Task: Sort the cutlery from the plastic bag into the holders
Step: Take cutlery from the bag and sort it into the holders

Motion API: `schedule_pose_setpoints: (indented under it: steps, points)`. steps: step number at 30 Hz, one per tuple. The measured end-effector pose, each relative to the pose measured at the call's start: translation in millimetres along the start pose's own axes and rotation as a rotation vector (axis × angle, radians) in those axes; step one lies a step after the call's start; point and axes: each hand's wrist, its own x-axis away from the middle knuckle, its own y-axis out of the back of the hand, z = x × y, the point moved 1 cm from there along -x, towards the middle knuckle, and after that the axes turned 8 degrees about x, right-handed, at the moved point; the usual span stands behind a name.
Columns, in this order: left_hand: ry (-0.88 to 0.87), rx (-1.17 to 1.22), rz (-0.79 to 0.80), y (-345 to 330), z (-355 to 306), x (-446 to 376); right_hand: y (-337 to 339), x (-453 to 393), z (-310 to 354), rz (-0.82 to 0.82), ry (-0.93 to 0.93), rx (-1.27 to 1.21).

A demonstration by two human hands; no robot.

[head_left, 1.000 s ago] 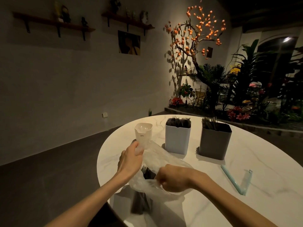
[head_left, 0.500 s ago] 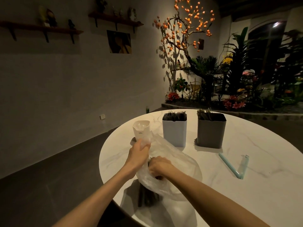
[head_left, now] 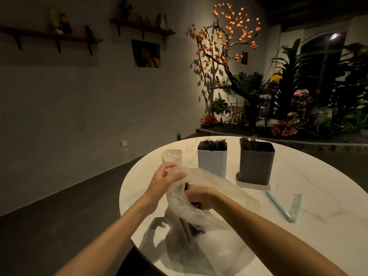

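head view: only angle I've got, dim room
progress: white holder (head_left: 212, 163) and grey holder (head_left: 255, 166) already hold dark cutlery, clear holder (head_left: 171, 158) looks empty, so I'd guess partway
left to do: dark cutlery (head_left: 187, 186) still in the plastic bag (head_left: 201, 198) on the worktop (head_left: 298, 226)
hands: left hand (head_left: 164, 181) pinches the bag's mouth; right hand (head_left: 201, 197) inside, curled round a bunch of handles
materials: bag thin, crinkly, see-through; holders smooth, boxy; worktop glossy marble-look, round
extra: pale blue bag clip (head_left: 286, 208) lies apart
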Motion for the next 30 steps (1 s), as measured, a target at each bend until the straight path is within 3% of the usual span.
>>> schedule_pose_setpoints:
  steps: [3, 6, 9, 13, 19, 23, 30]
  points:
    - [0.092, 0.261, 0.132, 1, -7, 1, 12, 19, -3, -0.026, 0.039, -0.168]
    - [0.174, 0.412, -0.086, 2, 2, -7, 21, 45, -7, -0.06, 0.018, -0.207]
    - [0.272, 0.146, -0.179, 3, 22, -9, 27, 53, -26, -0.132, 0.044, -0.107]
    - [0.52, 0.082, -0.003, -3, 40, 0, 16, 48, -52, -0.159, 0.08, -0.179]
    - [0.536, 0.083, -0.142, -8, 59, -6, 20, 51, -41, -0.125, 0.07, -0.251]
    - [0.578, 0.076, -0.191, -7, 66, -6, 27, 22, -26, -0.002, -0.146, -0.381]
    - [0.565, 0.084, -0.173, -15, 71, -2, 25, -5, -36, -0.069, -0.128, -0.34]
